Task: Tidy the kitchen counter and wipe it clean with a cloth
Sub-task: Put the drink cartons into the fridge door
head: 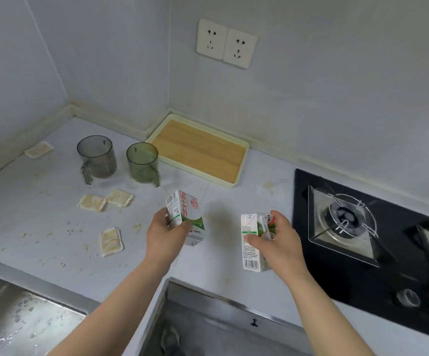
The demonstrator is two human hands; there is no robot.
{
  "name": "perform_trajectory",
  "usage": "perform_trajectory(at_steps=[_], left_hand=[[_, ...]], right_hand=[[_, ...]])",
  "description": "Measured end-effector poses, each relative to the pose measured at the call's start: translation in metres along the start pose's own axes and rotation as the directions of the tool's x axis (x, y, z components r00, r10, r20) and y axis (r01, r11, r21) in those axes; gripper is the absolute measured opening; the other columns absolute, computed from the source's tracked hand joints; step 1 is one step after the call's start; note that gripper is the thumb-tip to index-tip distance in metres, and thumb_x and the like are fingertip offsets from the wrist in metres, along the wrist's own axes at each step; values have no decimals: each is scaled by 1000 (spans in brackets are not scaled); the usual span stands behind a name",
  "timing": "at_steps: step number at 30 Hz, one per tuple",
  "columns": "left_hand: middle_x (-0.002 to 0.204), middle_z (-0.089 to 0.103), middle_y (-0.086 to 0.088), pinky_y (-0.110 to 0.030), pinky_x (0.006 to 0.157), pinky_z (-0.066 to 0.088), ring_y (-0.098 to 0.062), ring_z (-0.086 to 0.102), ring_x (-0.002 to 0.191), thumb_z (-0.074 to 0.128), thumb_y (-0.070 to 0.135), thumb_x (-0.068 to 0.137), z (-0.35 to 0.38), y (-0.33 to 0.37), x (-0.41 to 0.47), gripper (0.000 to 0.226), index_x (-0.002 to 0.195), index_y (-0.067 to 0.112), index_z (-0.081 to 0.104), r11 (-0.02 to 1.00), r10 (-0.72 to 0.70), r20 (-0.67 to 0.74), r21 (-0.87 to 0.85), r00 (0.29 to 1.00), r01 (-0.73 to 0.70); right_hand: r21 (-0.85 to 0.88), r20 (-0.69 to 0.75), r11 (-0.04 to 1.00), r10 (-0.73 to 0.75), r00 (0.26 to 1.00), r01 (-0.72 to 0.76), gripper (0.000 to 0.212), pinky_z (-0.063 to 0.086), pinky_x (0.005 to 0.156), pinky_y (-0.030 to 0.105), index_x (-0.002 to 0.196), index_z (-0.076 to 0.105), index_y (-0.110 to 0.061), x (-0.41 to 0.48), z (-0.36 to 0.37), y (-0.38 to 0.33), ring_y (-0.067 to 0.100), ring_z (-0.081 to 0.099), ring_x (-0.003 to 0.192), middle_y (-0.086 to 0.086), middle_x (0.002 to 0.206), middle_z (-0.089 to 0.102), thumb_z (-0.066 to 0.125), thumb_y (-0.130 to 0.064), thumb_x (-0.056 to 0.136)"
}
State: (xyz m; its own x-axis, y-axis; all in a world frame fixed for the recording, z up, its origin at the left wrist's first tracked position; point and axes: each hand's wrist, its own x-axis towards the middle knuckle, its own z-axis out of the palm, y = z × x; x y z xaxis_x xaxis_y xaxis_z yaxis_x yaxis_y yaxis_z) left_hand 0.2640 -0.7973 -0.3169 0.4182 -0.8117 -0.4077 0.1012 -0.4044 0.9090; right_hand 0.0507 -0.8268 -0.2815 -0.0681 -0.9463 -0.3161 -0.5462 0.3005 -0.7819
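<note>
My left hand (166,232) grips a small white and green drink carton (186,214), tilted, just above the pale counter (234,253). My right hand (277,240) holds a second white carton (253,242) upright near the stove. A cream tray with a wooden base (200,152) lies empty against the back wall beyond both hands. Several torn snack wrappers (91,202) and crumbs (67,231) litter the counter to the left. No cloth is in view.
A grey see-through mug (98,156) and a green one (142,163) stand left of the tray. A black gas hob (362,227) fills the right side. A steel sink (23,319) sits at the lower left. Two wall sockets (226,43) are above the tray.
</note>
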Motion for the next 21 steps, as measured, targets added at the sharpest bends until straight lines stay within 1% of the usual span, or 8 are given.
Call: perform_trajectory(at_steps=[4, 7, 9, 11, 14, 16, 19, 21], left_hand=[[100, 67, 2, -47, 85, 56, -24, 67, 93, 67, 13, 78, 51, 0, -39, 35, 104, 31, 53, 1000, 25, 123, 13, 992, -27], [95, 66, 5, -46, 86, 55, -25, 67, 94, 66, 8, 83, 93, -7, -79, 33, 100, 32, 51, 999, 27, 206, 33, 978, -35], [96, 65, 5, -47, 86, 55, -24, 67, 95, 66, 9, 84, 120, -16, -112, 34, 104, 30, 49, 997, 20, 263, 64, 965, -38], [99, 65, 4, -44, 86, 56, -22, 67, 94, 66, 10, 84, 145, -26, -147, 36, 109, 28, 49, 996, 16, 326, 81, 945, -45], [106, 68, 2, -39, 81, 57, -18, 69, 92, 67, 10, 84, 182, -42, -194, 36, 113, 25, 52, 990, 10, 403, 123, 915, -65], [106, 69, 2, -40, 78, 58, -18, 70, 90, 67, 11, 83, 206, -51, -225, 31, 107, 27, 55, 986, 15, 471, 142, 882, -93], [106, 69, 4, -41, 80, 58, -18, 70, 91, 66, 11, 85, 242, -59, -268, 29, 97, 35, 54, 965, 15, 572, 207, 820, -162], [106, 68, 4, -38, 77, 58, -17, 69, 91, 65, 10, 86, 259, -63, -286, 29, 100, 33, 53, 954, 22, 615, 224, 788, -201]], right_hand=[[65, -109, 996, 68, 992, -61, 60, 53, 85, 30, 121, 48, -22, -34, -54, 41, 8, 63, 96, -6, 111, 64, 80, -16, 71], [124, -192, 987, 123, 974, -100, 78, 51, 94, 37, 138, 41, -20, -68, -94, 79, 11, 60, 105, -6, 119, 61, 81, -17, 71], [155, -238, 982, 144, 960, -109, 84, 47, 92, 30, 143, 36, -20, -94, -122, 104, 10, 56, 107, -8, 119, 57, 81, -16, 72], [200, -284, 972, 180, 942, -126, 84, 43, 85, 25, 143, 35, -20, -122, -149, 129, 10, 54, 107, -9, 118, 56, 80, -15, 73], [241, -356, 956, 245, 902, -165, 82, 48, 91, 32, 141, 38, -23, -159, -184, 169, 12, 57, 108, -7, 123, 57, 81, -21, 70], [260, -396, 948, 275, 876, -180, 81, 50, 93, 37, 138, 41, -23, -182, -206, 194, 13, 59, 106, -6, 121, 60, 81, -24, 68], [316, -457, 933, 310, 833, -174, 81, 51, 92, 35, 139, 41, -21, -215, -237, 227, 13, 59, 105, -5, 120, 59, 81, -24, 69], [335, -497, 925, 334, 801, -179, 80, 51, 92, 37, 138, 41, -20, -231, -251, 242, 13, 60, 104, -5, 120, 60, 81, -24, 69]])
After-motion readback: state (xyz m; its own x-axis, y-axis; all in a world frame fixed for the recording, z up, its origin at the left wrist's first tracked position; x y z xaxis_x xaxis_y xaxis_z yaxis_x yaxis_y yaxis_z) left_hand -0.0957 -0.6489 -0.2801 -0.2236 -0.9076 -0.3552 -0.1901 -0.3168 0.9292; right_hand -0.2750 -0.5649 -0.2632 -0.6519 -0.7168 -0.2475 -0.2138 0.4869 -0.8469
